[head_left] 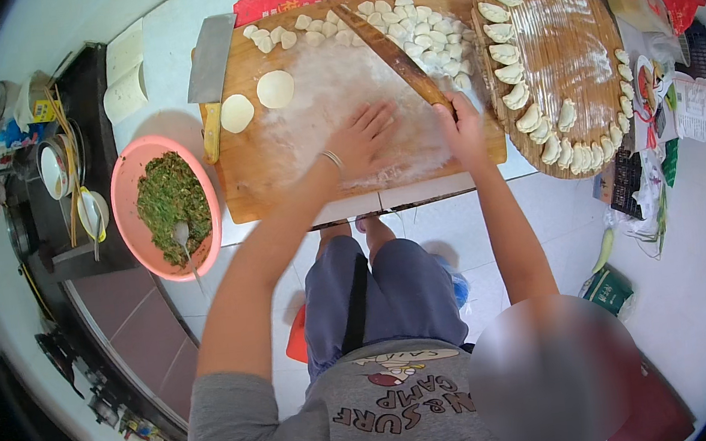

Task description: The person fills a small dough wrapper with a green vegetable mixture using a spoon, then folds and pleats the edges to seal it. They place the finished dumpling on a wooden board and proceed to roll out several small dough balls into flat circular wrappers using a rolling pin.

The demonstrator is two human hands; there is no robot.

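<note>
My left hand (366, 140) lies on the floured wooden board (244, 184), palm down with its fingers stretched out; whether anything is under the palm is hidden. In my right hand (465, 129) is one end of a dark tapered rolling pin (394, 54), which slants away to the far left across the board. Two flat round dough wrappers (276, 89) rest on the board's left part. Along its far and right sides sit many small dough pieces (435, 37). A cleaver (214, 59) with a yellow handle lies over the board's left edge.
Left of the board stands a pink bowl (120, 202) of green filling (171, 196) with a spoon (185, 241) in it. On the right, a round wooden tray (562, 43) bears folded dumplings (510, 74) around its rim. Bowls and chopsticks (70, 177) occupy the dark counter at far left.
</note>
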